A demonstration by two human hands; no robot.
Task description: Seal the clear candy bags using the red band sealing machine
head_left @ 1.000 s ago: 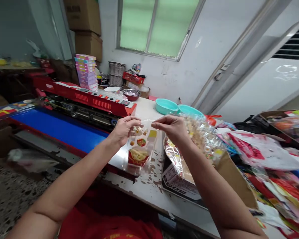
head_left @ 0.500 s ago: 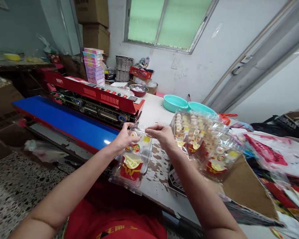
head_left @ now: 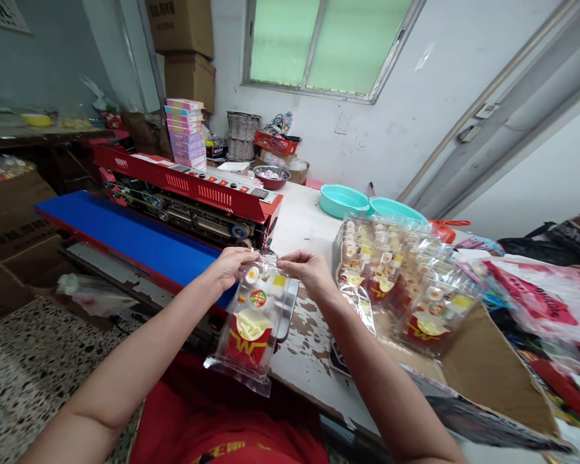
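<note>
Between my hands hangs a clear plastic bag [head_left: 244, 303] with a red carton of toy fries, a small fried egg, a round pizza-like disc and a yellow square inside. My left hand [head_left: 232, 266] pinches its upper left edge. At the upper right corner, the fingers of my right hand [head_left: 309, 270] are closed on the same bag. The bag's lower end hangs past the table edge, tilted toward me. Partly hidden behind it lies a grey metal plate [head_left: 289, 316]. Just beyond my hands stands the feed end of a red sealing machine [head_left: 188, 183] with a blue conveyor belt [head_left: 125, 225].
To the right, a cardboard box [head_left: 493, 367] holds several similar filled bags [head_left: 428, 309]. Two turquoise basins [head_left: 343, 201] stand behind it on the worn white table [head_left: 302, 222]. A dark red bowl [head_left: 271, 176] and stacked pink and purple boxes [head_left: 186, 132] are at the back.
The bag has shifted slightly left and toward me, and its printed side shows more fully. Both hands keep their pinch on its top edge. The view has shifted slightly.
</note>
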